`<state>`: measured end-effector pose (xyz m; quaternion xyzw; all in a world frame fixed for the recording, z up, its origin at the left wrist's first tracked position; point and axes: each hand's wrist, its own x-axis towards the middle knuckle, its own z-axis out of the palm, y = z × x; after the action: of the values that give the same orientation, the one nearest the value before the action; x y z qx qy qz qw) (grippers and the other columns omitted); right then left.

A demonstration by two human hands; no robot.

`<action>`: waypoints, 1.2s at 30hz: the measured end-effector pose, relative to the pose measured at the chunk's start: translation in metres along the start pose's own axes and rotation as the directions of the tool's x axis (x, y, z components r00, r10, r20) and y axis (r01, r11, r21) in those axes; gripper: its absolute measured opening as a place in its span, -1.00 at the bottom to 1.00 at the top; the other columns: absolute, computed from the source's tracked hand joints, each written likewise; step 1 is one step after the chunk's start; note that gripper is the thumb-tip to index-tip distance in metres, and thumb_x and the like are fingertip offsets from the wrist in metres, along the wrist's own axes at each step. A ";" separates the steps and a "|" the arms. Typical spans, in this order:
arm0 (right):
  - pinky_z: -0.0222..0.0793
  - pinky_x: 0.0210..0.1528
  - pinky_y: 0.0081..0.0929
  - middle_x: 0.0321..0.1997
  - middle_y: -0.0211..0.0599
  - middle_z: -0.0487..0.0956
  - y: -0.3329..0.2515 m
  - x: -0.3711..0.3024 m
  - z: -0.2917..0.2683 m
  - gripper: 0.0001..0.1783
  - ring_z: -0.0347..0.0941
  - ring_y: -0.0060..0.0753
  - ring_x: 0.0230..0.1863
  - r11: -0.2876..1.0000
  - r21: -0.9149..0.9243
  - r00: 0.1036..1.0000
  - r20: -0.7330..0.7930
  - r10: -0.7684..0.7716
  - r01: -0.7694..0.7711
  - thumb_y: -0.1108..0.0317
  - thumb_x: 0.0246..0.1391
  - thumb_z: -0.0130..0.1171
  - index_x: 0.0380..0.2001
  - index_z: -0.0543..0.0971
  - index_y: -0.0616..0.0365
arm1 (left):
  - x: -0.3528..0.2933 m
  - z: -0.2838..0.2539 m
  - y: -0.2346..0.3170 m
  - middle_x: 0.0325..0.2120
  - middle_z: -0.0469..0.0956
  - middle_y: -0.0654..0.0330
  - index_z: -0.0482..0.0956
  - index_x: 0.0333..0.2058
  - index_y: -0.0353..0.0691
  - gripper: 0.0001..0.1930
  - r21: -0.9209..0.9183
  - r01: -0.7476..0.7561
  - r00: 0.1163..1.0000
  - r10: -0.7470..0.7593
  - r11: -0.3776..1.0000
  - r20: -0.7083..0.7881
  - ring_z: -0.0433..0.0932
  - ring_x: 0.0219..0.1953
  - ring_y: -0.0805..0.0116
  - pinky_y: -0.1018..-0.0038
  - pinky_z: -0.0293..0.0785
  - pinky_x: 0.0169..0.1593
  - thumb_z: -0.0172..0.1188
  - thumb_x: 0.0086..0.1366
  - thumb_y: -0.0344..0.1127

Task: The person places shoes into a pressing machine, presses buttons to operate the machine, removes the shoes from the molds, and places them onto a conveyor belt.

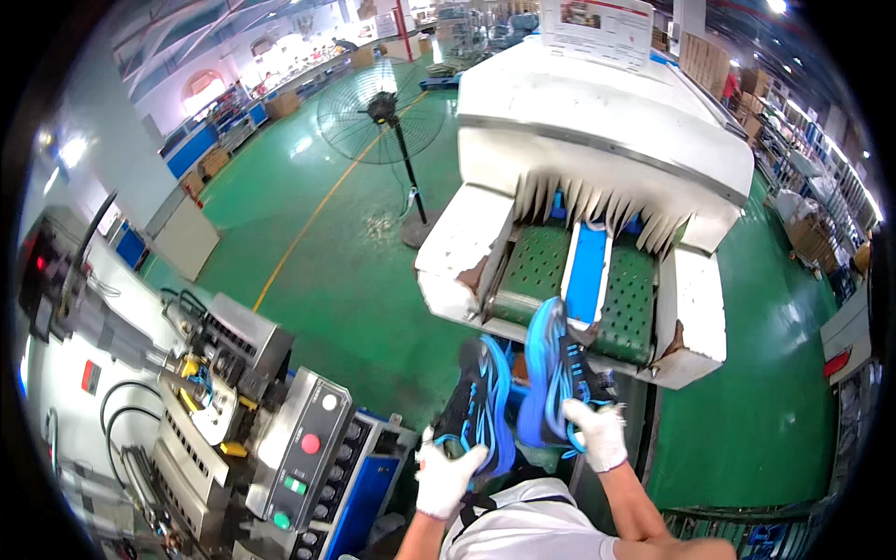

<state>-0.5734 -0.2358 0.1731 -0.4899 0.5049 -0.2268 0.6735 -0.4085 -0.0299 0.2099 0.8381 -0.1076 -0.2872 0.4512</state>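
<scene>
In my left hand [448,478], gloved in white, is a black sneaker [476,401] with a blue sole, gripped near its heel end. A matching sneaker [549,378] is gripped by my gloved right hand [597,435], also near the heel. Both shoes point away from me, side by side, with their blue soles facing each other. Just past their toes is the mouth of a white conveyor machine [597,149], with green perforated belts [537,263] on both sides of a blue strip [587,271]. Hanging flaps [597,201] cover part of its opening.
At the lower left stands a machine with a grey button panel [303,457], hoses and metal parts. A black pedestal fan [382,108] stands on the green floor beyond it. Shelves and cartons [810,241] line the right side. A grey pillar [121,140] rises at the left.
</scene>
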 end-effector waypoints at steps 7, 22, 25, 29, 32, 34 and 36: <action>0.37 0.26 -0.08 0.15 0.20 0.56 -0.120 0.109 -0.062 -0.10 0.55 0.08 0.12 0.770 -0.622 0.795 -0.391 -0.464 0.143 0.10 -0.05 0.41 0.29 0.33 0.34 | 0.194 0.135 0.145 0.11 0.51 -0.21 0.26 0.29 -0.37 -0.19 0.010 -0.651 0.758 0.650 0.759 0.054 0.53 0.16 0.00 0.26 0.43 0.24 0.37 0.12 -0.18; 0.29 0.38 -0.26 0.33 -0.04 0.46 -0.064 0.117 0.164 -0.47 0.41 -0.22 0.31 0.640 -0.254 0.652 0.554 -0.518 0.725 0.46 0.32 0.12 0.31 0.37 0.35 | 0.145 0.061 -0.102 0.24 0.44 -0.14 0.31 0.34 -0.23 -0.34 0.127 -0.177 0.984 0.174 0.976 0.038 0.44 0.28 -0.06 0.19 0.35 0.32 0.19 0.33 -0.11; 0.32 0.37 -0.20 0.32 0.06 0.44 0.098 0.122 0.211 -0.34 0.40 -0.08 0.33 0.827 -0.325 0.398 0.907 0.136 0.458 0.44 0.21 0.29 0.33 0.31 0.27 | 0.010 -0.039 -0.254 0.12 0.51 -0.18 0.52 0.14 -0.25 -0.46 0.186 0.405 0.901 -0.355 0.896 -0.250 0.50 0.18 -0.11 0.13 0.40 0.25 0.12 0.28 -0.04; 0.32 0.38 -0.20 0.41 0.18 0.33 0.172 0.011 0.252 -0.27 0.29 0.00 0.42 0.690 -0.374 0.023 0.887 0.461 0.620 0.50 0.20 0.24 0.39 0.21 0.33 | -0.294 -0.075 -0.435 -0.05 0.60 -0.24 0.58 -0.02 -0.30 -0.59 -0.485 0.608 -0.066 -0.568 0.629 -0.820 0.58 0.05 -0.17 0.08 0.49 0.15 0.16 0.27 -0.13; 0.36 0.33 -0.21 0.33 0.19 0.41 0.205 -0.038 0.271 -0.28 0.39 -0.01 0.35 0.559 -0.310 -0.035 0.853 0.521 0.769 0.45 0.16 0.29 0.35 0.26 0.35 | -0.465 -0.045 -0.477 -0.06 0.61 -0.17 0.54 0.02 -0.30 -0.57 -0.707 0.555 -0.474 -0.532 0.438 -0.701 0.58 0.05 -0.12 0.12 0.49 0.15 0.22 0.24 -0.17; 0.45 0.22 -0.22 0.22 0.17 0.53 0.221 -0.070 0.279 -0.29 0.51 -0.03 0.22 0.367 -0.257 0.018 0.838 0.545 0.894 0.33 0.11 0.34 0.29 0.36 0.35 | -0.523 -0.013 -0.499 -0.04 0.61 -0.16 0.53 0.04 -0.28 -0.55 -0.805 0.471 -0.573 -0.568 0.361 -0.591 0.57 0.07 -0.11 0.12 0.49 0.14 0.23 0.24 -0.17; 0.48 0.15 -0.24 0.14 0.13 0.58 0.238 -0.101 0.283 -0.28 0.56 -0.10 0.13 0.161 -0.159 0.040 0.821 0.570 0.974 0.25 0.05 0.40 0.23 0.42 0.34 | -0.559 0.021 -0.517 0.07 0.55 -0.14 0.48 0.14 -0.21 -0.47 -0.887 0.376 -0.603 -0.656 0.268 -0.454 0.53 0.14 -0.09 0.04 0.46 0.18 0.25 0.22 -0.15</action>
<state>-0.4026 0.0662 0.0108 -0.8732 -0.2184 0.3578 0.2487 -0.9151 0.4956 -0.0067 0.5716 0.7843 0.1556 0.1842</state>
